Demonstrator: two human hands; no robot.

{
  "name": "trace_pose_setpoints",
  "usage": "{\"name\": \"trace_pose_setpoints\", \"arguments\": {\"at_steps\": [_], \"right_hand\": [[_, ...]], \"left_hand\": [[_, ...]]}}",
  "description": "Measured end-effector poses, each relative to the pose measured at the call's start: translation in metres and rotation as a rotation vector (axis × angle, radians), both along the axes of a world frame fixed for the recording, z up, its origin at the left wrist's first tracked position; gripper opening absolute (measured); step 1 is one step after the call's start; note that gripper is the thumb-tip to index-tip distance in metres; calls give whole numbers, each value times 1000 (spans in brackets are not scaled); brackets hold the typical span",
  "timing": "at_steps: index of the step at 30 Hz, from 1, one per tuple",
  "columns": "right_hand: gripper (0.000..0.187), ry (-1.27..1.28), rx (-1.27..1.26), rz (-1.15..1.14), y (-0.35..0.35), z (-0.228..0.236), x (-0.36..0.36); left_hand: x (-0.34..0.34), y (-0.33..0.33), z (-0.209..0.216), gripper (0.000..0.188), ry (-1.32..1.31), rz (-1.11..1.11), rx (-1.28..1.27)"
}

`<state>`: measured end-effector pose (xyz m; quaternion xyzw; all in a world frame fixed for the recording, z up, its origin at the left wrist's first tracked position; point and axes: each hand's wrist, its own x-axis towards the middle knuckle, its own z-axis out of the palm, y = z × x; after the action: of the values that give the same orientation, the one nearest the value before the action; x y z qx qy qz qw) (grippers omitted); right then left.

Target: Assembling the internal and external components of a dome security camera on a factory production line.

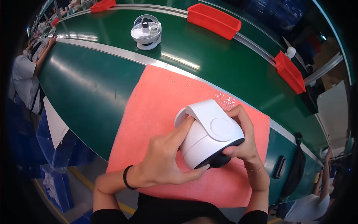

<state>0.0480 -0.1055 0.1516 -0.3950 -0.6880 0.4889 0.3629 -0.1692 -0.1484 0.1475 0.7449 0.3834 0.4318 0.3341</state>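
Note:
Both hands hold a white, rounded plastic device (203,136) with a black underside, which looks like a security camera housing. It is tilted above the pink cloth mat (140,115). My left hand (160,158) grips its left side, thumb and fingers spread around the shell. On the other side my right hand (246,134) is wrapped round it, with the thumb near the black part. Small shiny screws (225,100) lie on the mat's far edge, just beyond the device, and a few more are scattered to the left.
A half-built white unit (147,35) with an open top stands on the green conveyor belt (175,44). Red bins (214,20) line its far side. To the right are a dark oblong object (279,167) and a black strap. Other people (26,74) work at both ends.

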Motion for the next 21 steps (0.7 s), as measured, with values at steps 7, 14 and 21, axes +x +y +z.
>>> {"name": "trace_pose_setpoints", "arguments": {"at_steps": [7,14,21], "right_hand": [[80,-48,164,-42,-2,20,-6],[78,-69,35,9,-2,14,4],[86,-156,-392,-138,20,19,8]], "left_hand": [[4,14,2,86,5,-17,105],[10,11,1,83,-29,-19,45],[13,41,-13,68,-383,-166,-685]]}}
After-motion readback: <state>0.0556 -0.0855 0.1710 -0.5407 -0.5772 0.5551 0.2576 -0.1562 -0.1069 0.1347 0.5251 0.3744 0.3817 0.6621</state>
